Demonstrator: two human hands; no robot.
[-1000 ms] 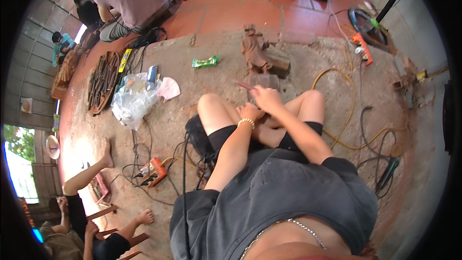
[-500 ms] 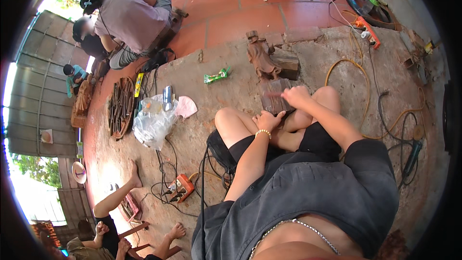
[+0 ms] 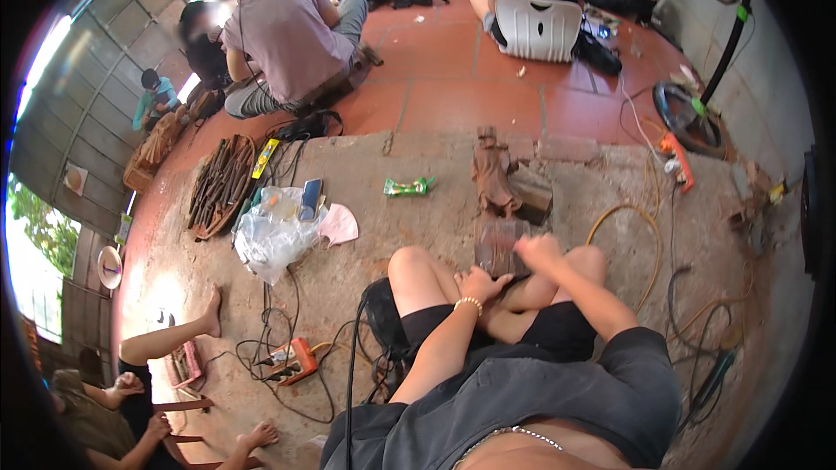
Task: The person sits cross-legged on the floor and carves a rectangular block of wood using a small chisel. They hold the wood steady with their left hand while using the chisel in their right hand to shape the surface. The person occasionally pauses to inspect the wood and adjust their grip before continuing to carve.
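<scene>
My right hand (image 3: 539, 252) is closed round a reddish-brown stick-like tool, which is smeared by motion above a wooden block (image 3: 494, 258) between my knees. Low at the near edge of that block, my left hand (image 3: 478, 284), with a beaded bracelet at its wrist, has its fingers curled together. What it grips, if anything, is too small to make out. Just beyond the block lies a brown carved wooden figure (image 3: 495, 181), with a dark wood chunk (image 3: 533, 199) against its right side.
Left of my knees are a plastic bag (image 3: 272, 239), a pink mask (image 3: 339, 224) and a basket of tools (image 3: 219, 187). Cables run to an orange power strip (image 3: 294, 361). A green packet (image 3: 408, 186) lies ahead. A grinder-like tool (image 3: 716, 374) lies right. Other people sit around.
My view has tilted up, showing more of the people ahead. The stick-like tool in my right hand was clearer above the block and is now blurred. My left hand stays at the block.
</scene>
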